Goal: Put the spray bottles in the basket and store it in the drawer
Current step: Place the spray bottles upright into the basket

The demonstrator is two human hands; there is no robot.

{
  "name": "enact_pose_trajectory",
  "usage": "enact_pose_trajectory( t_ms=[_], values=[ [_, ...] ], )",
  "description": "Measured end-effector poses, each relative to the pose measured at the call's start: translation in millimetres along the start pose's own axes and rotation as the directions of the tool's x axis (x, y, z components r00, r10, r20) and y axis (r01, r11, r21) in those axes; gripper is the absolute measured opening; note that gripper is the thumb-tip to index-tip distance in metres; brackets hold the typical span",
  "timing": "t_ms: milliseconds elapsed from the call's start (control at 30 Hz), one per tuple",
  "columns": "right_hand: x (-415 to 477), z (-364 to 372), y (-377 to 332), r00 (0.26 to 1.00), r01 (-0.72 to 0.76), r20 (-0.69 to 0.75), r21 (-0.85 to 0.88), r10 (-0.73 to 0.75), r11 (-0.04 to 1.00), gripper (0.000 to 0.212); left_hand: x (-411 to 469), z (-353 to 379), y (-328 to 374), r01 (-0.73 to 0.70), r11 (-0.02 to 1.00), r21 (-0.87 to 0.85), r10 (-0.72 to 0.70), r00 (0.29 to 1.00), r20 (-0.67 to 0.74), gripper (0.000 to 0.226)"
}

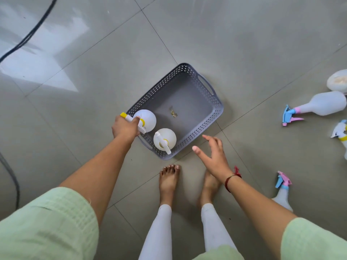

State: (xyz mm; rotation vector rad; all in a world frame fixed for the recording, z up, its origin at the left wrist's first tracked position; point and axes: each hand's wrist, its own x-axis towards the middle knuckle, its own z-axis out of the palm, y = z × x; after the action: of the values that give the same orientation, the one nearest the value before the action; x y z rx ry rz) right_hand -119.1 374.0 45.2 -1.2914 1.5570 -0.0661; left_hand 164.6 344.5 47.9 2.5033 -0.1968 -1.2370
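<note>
Below, 2 white yellow-collared spray bottles (pixel 164 138) upright in grey perforated basket (pixel 212 109) (left hand (pixel 125 127) fingers gripping 1, right hand (pixel 213 153) splayed).

Bright, even daylight throughout. Strong pale glare on the glossy floor tiles (pixel 47 59) at upper left, shaped like a window reflection. Soft, faint shadows only: a dim one beside the grey basket (pixel 216 113) and under the feet (pixel 169 177). Marked wide-angle distortion, with tile seams bowed and the green sleeves (pixel 47 222) swollen at the lower corners. Slight softness toward the right edge, where the bottles (pixel 323 104) look a little smeared. Centre sharp; mild motion blur on the right hand (pixel 214 154).
</note>
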Motion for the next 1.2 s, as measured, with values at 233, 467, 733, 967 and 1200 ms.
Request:
enact_pose_trajectory(
  t_ms=[233, 467, 733, 967, 1200],
  values=[
    [23, -4, -16, 0.991, -0.096, -0.079, 0.131, 0.107, 0.987, 0.061, -9, -8, 9, 0.02, 0.987, 0.162, -0.027, 0.999, 0.041, 0.067],
    [22, -35, -6, 0.964, -0.168, -0.172, 0.197, 0.202, 0.966, 0.064, -48, -5, 32, -0.428, 0.786, 0.446, 0.538, 0.829, -0.152, 0.061],
    [-20, -93, 53, 0.888, -0.293, -0.311, 0.187, 0.339, 0.938, 0.058, -144, 97, 69, -0.827, 0.245, 0.506, 0.806, 0.463, 0.367, 0.055],
    [-67, -175, 144, 0.736, -0.598, -0.324, 0.101, 0.595, 0.795, 0.059, -264, 209, 51, -0.923, -0.182, 0.339, 0.468, 0.222, 0.855, 0.062],
    [-121, -228, 242, 0.562, -0.776, -0.234, 0.181, 0.793, 0.604, 0.056, -323, 305, 25, -0.927, 0.012, 0.375, 0.322, 0.359, 0.876, 0.064]
  ],
)
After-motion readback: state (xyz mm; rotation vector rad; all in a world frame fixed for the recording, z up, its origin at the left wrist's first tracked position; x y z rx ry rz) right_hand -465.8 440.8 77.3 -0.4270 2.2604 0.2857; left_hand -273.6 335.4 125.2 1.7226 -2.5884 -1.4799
